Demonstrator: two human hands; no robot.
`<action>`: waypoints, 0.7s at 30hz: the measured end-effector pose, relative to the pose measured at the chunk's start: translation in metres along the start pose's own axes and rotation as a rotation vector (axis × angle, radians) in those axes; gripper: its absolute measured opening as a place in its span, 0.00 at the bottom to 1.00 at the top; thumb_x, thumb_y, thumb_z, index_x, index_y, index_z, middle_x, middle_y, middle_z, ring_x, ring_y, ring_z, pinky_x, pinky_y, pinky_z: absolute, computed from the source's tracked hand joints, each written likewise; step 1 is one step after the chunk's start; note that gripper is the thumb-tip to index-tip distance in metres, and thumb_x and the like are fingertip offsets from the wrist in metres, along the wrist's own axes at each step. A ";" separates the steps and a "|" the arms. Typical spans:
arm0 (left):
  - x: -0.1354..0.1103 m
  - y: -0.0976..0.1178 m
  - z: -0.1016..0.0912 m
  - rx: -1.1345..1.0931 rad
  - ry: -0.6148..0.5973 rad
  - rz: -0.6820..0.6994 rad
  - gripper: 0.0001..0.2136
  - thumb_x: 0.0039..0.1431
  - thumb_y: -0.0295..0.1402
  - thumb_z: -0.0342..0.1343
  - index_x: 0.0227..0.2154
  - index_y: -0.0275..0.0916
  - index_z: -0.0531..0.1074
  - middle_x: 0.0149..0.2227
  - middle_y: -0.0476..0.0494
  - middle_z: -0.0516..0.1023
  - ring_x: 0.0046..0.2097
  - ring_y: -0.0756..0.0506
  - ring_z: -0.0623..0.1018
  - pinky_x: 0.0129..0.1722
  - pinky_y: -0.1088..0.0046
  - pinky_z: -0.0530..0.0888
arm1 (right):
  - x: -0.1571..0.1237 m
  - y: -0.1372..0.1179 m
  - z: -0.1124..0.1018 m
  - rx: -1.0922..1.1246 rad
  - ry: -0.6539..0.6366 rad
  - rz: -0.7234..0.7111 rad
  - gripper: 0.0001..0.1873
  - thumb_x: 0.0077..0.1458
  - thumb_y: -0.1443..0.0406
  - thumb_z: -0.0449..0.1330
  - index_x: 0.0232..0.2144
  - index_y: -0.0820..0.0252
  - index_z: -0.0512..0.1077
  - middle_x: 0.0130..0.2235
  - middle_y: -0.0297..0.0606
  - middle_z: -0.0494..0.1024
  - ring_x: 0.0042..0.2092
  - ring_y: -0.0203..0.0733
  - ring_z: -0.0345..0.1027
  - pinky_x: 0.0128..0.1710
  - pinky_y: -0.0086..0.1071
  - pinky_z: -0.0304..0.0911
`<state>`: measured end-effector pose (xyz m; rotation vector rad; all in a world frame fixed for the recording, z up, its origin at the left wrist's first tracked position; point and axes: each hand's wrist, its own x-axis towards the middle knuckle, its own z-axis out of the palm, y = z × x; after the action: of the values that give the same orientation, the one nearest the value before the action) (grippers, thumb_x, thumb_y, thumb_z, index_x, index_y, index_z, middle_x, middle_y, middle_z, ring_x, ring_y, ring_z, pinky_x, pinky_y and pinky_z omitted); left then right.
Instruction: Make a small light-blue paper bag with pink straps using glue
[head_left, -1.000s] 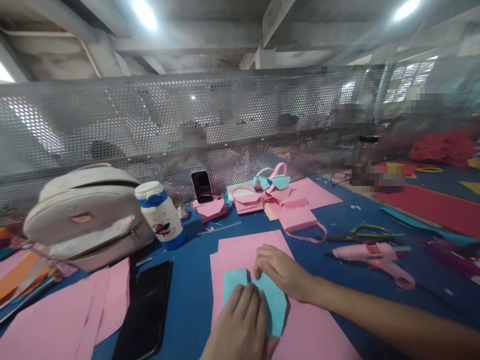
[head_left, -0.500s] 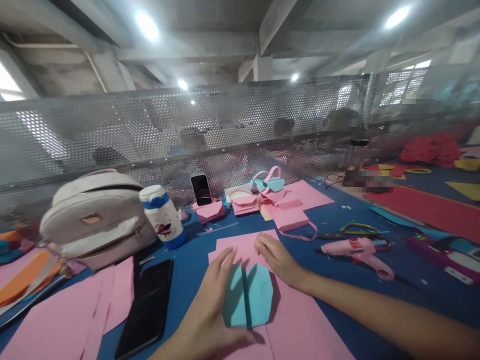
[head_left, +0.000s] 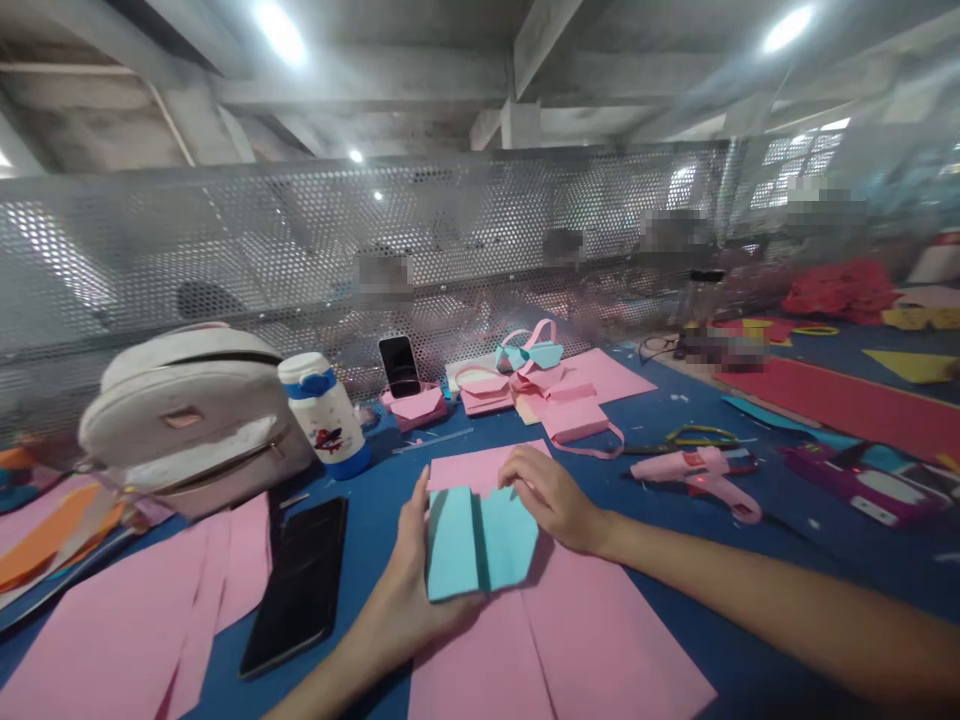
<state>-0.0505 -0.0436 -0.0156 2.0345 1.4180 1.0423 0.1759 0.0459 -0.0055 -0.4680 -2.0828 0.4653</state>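
A folded light-blue paper piece [head_left: 504,545] with a crease down its middle is tilted up above the pink paper sheets [head_left: 592,640]. My left hand [head_left: 412,580] grips it by its left side and lower edge, partly hidden behind it. At the upper right corner of the blue paper, my right hand [head_left: 551,500] has its fingers curled and pinched on the edge. The right corners of the piece look cut off at a slant, while its upper left corner is square.
A black phone [head_left: 296,585] and more pink paper [head_left: 127,610] lie on the left, before a white backpack [head_left: 195,420] and a bottle [head_left: 324,415]. Folded pink paper bags [head_left: 581,425] stand behind. To the right lie a pink glue gun [head_left: 701,468] and scissors [head_left: 701,437].
The blue paper has been lifted and tilted up from the pink sheets. My left hand has closed around its left side, and my right fingers have come onto its upper right edge.
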 end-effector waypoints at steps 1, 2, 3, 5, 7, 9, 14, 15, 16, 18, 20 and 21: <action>0.001 -0.002 0.000 -0.039 0.059 -0.017 0.55 0.47 0.35 0.66 0.68 0.48 0.31 0.60 0.35 0.58 0.60 0.33 0.67 0.59 0.50 0.65 | 0.001 -0.001 -0.003 -0.030 -0.001 -0.049 0.12 0.61 0.74 0.46 0.36 0.57 0.68 0.36 0.38 0.71 0.39 0.43 0.63 0.40 0.37 0.59; 0.003 -0.004 0.000 -0.070 0.109 -0.023 0.54 0.47 0.34 0.65 0.68 0.49 0.32 0.59 0.36 0.59 0.59 0.34 0.68 0.59 0.49 0.64 | 0.002 -0.003 -0.006 -0.083 -0.012 -0.116 0.13 0.60 0.75 0.47 0.37 0.58 0.69 0.36 0.39 0.72 0.39 0.43 0.63 0.40 0.37 0.58; 0.004 -0.006 0.000 -0.096 0.137 -0.037 0.53 0.47 0.34 0.65 0.68 0.50 0.32 0.59 0.37 0.59 0.59 0.34 0.68 0.60 0.49 0.63 | 0.004 -0.006 -0.009 -0.159 -0.031 -0.199 0.13 0.59 0.75 0.48 0.37 0.58 0.69 0.37 0.39 0.72 0.39 0.43 0.63 0.39 0.37 0.57; 0.006 -0.009 0.000 -0.126 0.193 -0.047 0.51 0.47 0.34 0.64 0.67 0.51 0.34 0.59 0.38 0.59 0.59 0.35 0.67 0.60 0.48 0.62 | 0.008 -0.014 -0.016 -0.340 -0.079 -0.375 0.14 0.58 0.76 0.50 0.39 0.57 0.71 0.39 0.39 0.73 0.39 0.42 0.63 0.37 0.36 0.56; 0.007 -0.010 -0.001 -0.133 0.236 -0.047 0.50 0.49 0.34 0.63 0.67 0.49 0.35 0.59 0.38 0.59 0.60 0.35 0.66 0.61 0.49 0.61 | 0.010 -0.023 -0.021 -0.475 -0.147 -0.485 0.13 0.61 0.74 0.52 0.40 0.56 0.72 0.39 0.38 0.74 0.38 0.41 0.63 0.37 0.34 0.56; 0.007 -0.010 -0.002 -0.126 0.277 -0.047 0.48 0.50 0.36 0.62 0.67 0.47 0.36 0.58 0.37 0.59 0.61 0.35 0.65 0.61 0.49 0.61 | 0.009 -0.029 -0.025 -0.541 -0.235 -0.527 0.11 0.64 0.71 0.53 0.41 0.54 0.73 0.37 0.36 0.74 0.36 0.39 0.62 0.36 0.33 0.55; 0.007 -0.011 0.000 -0.128 0.347 -0.063 0.47 0.50 0.39 0.64 0.67 0.47 0.39 0.59 0.36 0.59 0.61 0.33 0.65 0.61 0.46 0.60 | -0.007 -0.028 -0.026 -0.595 -0.451 -0.541 0.07 0.62 0.69 0.57 0.34 0.56 0.75 0.36 0.35 0.75 0.34 0.39 0.63 0.32 0.33 0.53; 0.007 -0.011 0.000 -0.137 0.341 -0.067 0.48 0.49 0.40 0.64 0.67 0.47 0.39 0.59 0.36 0.58 0.61 0.33 0.65 0.61 0.46 0.60 | -0.010 -0.027 -0.025 -0.584 -0.466 -0.515 0.08 0.62 0.69 0.58 0.31 0.57 0.75 0.35 0.36 0.76 0.34 0.39 0.63 0.32 0.33 0.53; 0.007 -0.011 0.001 -0.142 0.339 -0.070 0.48 0.49 0.41 0.64 0.67 0.48 0.39 0.59 0.36 0.57 0.61 0.33 0.65 0.60 0.46 0.60 | -0.012 -0.026 -0.024 -0.549 -0.473 -0.464 0.09 0.62 0.68 0.58 0.30 0.58 0.75 0.35 0.37 0.76 0.35 0.39 0.64 0.32 0.33 0.54; 0.007 -0.010 0.001 -0.127 0.334 -0.070 0.48 0.50 0.41 0.64 0.67 0.47 0.39 0.60 0.35 0.56 0.62 0.32 0.64 0.61 0.45 0.60 | -0.014 -0.028 -0.018 -0.370 -0.452 -0.269 0.08 0.61 0.67 0.59 0.30 0.58 0.76 0.36 0.37 0.76 0.36 0.39 0.67 0.34 0.32 0.57; 0.006 -0.006 0.000 -0.095 0.336 -0.056 0.47 0.50 0.39 0.63 0.67 0.46 0.39 0.61 0.35 0.55 0.63 0.32 0.61 0.61 0.45 0.60 | -0.015 -0.030 -0.009 -0.072 -0.388 0.044 0.06 0.59 0.68 0.61 0.31 0.58 0.78 0.35 0.36 0.77 0.36 0.37 0.69 0.34 0.29 0.60; 0.005 -0.004 0.000 -0.083 0.333 -0.045 0.47 0.50 0.37 0.63 0.67 0.46 0.39 0.61 0.34 0.55 0.63 0.32 0.61 0.61 0.46 0.60 | -0.016 -0.032 -0.004 0.084 -0.348 0.218 0.05 0.58 0.69 0.62 0.31 0.59 0.78 0.33 0.36 0.77 0.34 0.37 0.70 0.33 0.28 0.61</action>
<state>-0.0519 -0.0375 -0.0168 1.8222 1.5419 1.4461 0.1822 0.0115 0.0008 -0.6013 -2.3421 0.8074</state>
